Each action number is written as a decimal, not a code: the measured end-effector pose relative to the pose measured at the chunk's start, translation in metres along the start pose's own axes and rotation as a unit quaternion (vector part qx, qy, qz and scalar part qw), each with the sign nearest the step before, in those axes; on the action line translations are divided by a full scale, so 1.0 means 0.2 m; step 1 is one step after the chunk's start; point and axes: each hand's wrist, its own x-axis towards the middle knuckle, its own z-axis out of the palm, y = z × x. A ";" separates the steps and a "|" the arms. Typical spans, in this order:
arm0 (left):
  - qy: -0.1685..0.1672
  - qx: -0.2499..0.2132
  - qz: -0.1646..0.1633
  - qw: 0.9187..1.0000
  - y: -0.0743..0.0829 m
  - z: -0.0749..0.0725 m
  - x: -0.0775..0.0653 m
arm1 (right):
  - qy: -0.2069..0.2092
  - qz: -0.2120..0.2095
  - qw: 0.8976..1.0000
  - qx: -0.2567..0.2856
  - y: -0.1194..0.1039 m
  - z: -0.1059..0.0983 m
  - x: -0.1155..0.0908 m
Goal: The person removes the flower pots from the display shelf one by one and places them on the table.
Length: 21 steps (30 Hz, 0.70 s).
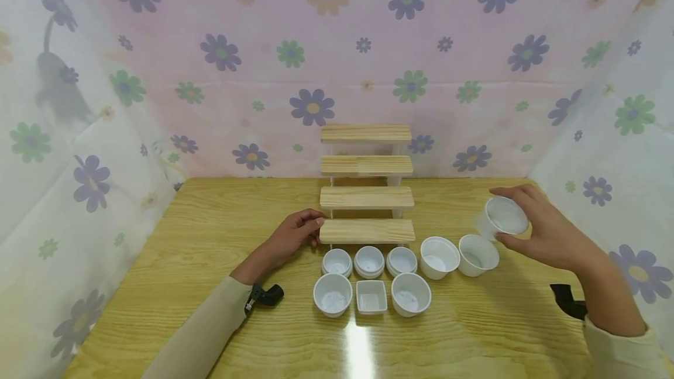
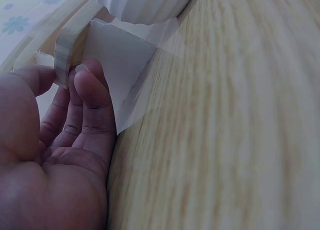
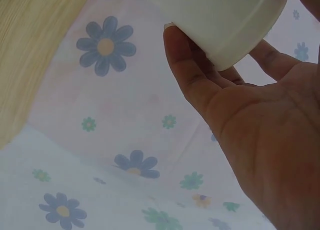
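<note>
A four-step display stand has pale wooden shelves (image 1: pixel 367 197) on white supports. My left hand (image 1: pixel 297 231) pinches the left end of its lowest shelf; in the left wrist view the thumb and fingers (image 2: pixel 95 92) meet around that wooden end. At the right, my right hand (image 1: pixel 547 230) holds a white round plastic cup (image 1: pixel 504 216) by its sides, raised and tilted. Just left of it stands another white cup (image 1: pixel 478 256), beside a further white cup (image 1: pixel 439 257). The right wrist view shows only part of the held cup (image 3: pixel 225 24).
Before the stand sit several small round white bowls (image 1: pixel 370 262). A square white bowl (image 1: pixel 371 297) lies between a left cup (image 1: pixel 333 295) and a right cup (image 1: pixel 411 295). Flowered cloth (image 1: pixel 253 75) hangs behind and around the wood-patterned table (image 1: pixel 221 215).
</note>
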 end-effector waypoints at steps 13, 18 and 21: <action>0.002 -0.004 -0.003 1.000 0.00 0.00 0.00 | -0.037 0.044 0.998 -0.012 0.05 -0.03 -0.04; 0.002 -0.002 -0.002 1.000 0.00 0.00 0.00 | -0.073 0.079 0.994 0.004 0.07 -0.03 -0.04; 0.003 -0.005 -0.004 1.000 0.00 0.00 0.00 | -0.092 0.095 0.991 0.012 0.08 -0.03 -0.04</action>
